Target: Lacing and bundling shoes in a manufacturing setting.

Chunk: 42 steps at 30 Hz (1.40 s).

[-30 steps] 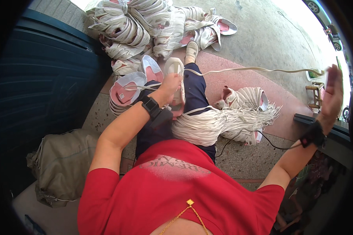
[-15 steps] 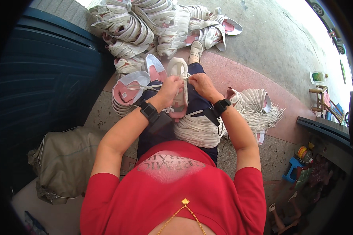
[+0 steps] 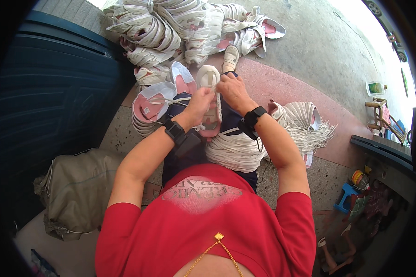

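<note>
Between my knees lies a cream and pink shoe upper (image 3: 209, 75), its rounded end pointing away from me. Over its middle, my left hand (image 3: 200, 105) pinches a white shoelace at the upper's eyelets. My right hand (image 3: 236, 93) is closed on the lace too, close beside the left fingertips; the fingers partly hide it. Left of the upper, more white uppers with pink insides (image 3: 148, 108) rest against my leg, loose laces trailing from them. A thick bundle of white laces (image 3: 235, 151) drapes across my right thigh.
A large heap of tied shoe uppers (image 3: 148, 32) lies ahead, at the far left. Another stack of uppers with hanging laces (image 3: 298, 117) is to my right. A dark blue door (image 3: 64, 78) and a covered bundle (image 3: 81, 189) stand left; a wooden stool (image 3: 378, 113) is far right.
My right hand has moved slightly left and away from me, its fingers now over the shoe upper beside my left fingertips. The lace stretched between the hands is now mostly hidden.
</note>
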{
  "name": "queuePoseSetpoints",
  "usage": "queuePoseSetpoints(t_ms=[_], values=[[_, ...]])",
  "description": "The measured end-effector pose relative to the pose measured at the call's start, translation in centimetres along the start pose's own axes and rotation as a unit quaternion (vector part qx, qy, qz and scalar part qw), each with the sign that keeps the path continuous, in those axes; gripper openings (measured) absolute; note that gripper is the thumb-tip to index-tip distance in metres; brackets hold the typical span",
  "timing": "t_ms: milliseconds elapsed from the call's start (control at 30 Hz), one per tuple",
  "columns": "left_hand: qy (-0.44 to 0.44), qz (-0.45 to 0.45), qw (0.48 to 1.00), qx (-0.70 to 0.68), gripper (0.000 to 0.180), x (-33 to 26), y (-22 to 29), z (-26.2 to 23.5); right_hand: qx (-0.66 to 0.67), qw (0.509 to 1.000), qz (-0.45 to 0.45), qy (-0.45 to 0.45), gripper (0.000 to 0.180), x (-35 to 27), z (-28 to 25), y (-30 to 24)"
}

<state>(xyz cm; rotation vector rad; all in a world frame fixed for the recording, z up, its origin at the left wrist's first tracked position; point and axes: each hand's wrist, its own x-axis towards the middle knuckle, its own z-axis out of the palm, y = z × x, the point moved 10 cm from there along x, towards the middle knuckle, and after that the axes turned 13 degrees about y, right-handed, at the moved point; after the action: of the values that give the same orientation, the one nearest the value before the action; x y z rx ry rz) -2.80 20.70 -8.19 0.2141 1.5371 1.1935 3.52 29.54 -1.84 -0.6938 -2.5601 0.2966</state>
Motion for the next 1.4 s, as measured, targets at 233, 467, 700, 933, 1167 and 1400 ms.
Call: queuePoseSetpoints(t_ms=[233, 467, 700, 933, 1167, 1400], values=[[0.060, 0.082, 0.978, 0.183, 0.036, -1.6, 5.6, -1.6, -0.011, 0.997, 0.077, -0.021, 0.025, -2.6, 0.6, 0.2], [0.083, 0.361, 0.758, 0.536, 0.024, -0.2, 6.5, 0.7, 0.050, 0.988, 0.090, -0.112, 0.033, -2.8, 1.8, 0.2], [0.089, 0.365, 0.677, 0.633, 0.025, -0.9, 5.8, 3.3, 0.126, 0.985, 0.114, -0.042, 0.026, -3.6, 1.7, 1.2], [0.074, 0.467, 0.564, 0.677, 0.010, -2.4, 4.8, 4.9, 0.112, 0.986, 0.125, -0.023, 0.028, -3.9, 0.5, 0.3], [0.076, 0.360, 0.710, 0.600, 0.030, -5.8, 5.8, 1.9, 0.124, 0.989, 0.036, 0.073, 0.030, -4.5, -5.1, -4.1], [0.013, 0.250, 0.874, 0.417, 0.028, -6.3, 7.2, 0.3, 0.167, 0.982, 0.000, 0.088, 0.012, -7.6, -6.4, -4.9]])
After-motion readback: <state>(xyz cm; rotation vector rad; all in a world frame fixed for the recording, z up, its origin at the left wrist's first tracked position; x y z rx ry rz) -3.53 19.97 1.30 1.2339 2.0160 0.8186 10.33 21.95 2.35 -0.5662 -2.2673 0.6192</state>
